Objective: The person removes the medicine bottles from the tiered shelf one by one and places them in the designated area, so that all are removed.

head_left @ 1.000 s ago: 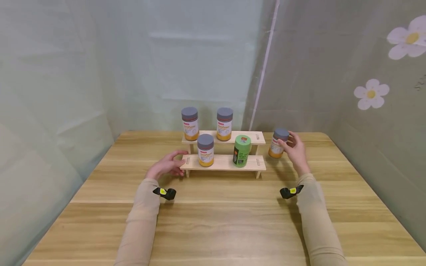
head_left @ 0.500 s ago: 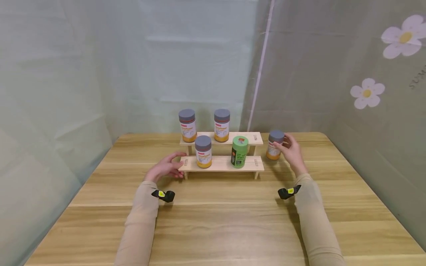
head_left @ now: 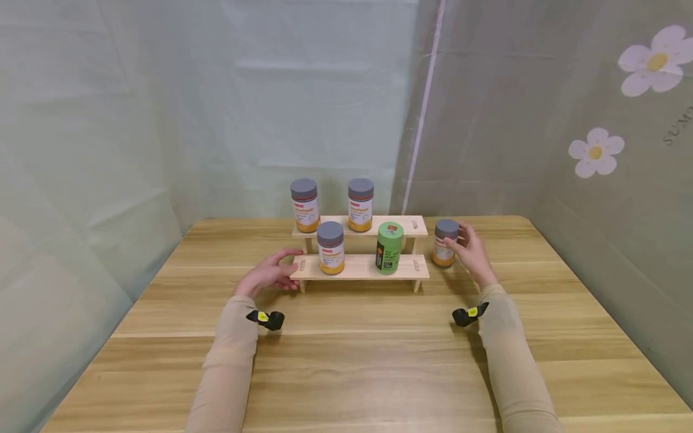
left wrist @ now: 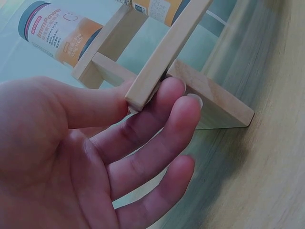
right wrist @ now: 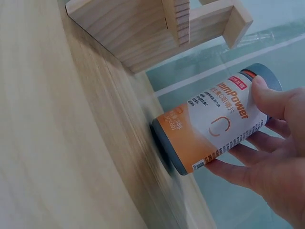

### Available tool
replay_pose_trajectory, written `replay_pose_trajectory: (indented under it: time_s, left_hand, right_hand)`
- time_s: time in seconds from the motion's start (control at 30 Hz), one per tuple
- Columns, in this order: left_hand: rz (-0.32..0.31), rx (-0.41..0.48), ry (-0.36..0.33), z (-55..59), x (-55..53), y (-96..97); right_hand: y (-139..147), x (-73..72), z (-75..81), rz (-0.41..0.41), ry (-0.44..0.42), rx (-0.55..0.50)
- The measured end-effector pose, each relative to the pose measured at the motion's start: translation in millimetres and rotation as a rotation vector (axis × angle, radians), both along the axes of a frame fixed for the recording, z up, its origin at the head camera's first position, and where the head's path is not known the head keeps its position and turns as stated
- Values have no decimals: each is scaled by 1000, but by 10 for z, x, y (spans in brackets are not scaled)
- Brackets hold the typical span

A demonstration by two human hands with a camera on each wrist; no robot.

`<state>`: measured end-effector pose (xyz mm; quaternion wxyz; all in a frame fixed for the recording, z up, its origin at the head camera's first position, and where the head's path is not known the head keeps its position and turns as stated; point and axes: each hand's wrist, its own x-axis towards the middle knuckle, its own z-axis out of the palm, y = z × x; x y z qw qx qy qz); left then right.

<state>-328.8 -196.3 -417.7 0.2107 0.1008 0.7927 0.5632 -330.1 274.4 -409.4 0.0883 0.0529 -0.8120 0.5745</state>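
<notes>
My right hand [head_left: 473, 257] grips a supplement bottle [head_left: 445, 245] with a grey cap and a white and orange label, just right of the two-tier wooden shelf [head_left: 368, 275]. In the right wrist view, thumb and fingers lie on opposite sides of this bottle [right wrist: 217, 121]; its base is close to the table, and I cannot tell whether they touch. My left hand [head_left: 269, 272] pinches the left end of the lower board, thumb above and fingertips below. On that board stand a like bottle [head_left: 331, 255] and a green bottle [head_left: 388, 255].
Two more grey-capped bottles, a left one [head_left: 306, 213] and a middle one [head_left: 360, 211], stand on the upper board [head_left: 392, 224]. A wooden table [head_left: 346, 361] lies under everything. Cloth curtains [head_left: 325, 108] hang behind and at both sides.
The right hand has brought its bottle lower and slightly nearer the front. My left hand keeps its pinch on the shelf. The whole view has shifted a little.
</notes>
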Motion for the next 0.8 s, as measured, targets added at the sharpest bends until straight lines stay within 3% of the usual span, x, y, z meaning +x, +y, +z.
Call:
replay_pose_trajectory:
  time_s: [0.2, 0.8]
  left_hand:
    - [11, 3, -9, 2, 0, 6]
    - [8, -13, -2, 11, 8, 8]
  right_hand:
    - [65, -46, -70, 39, 30, 12]
    - [119, -33, -71, 34, 14, 60]
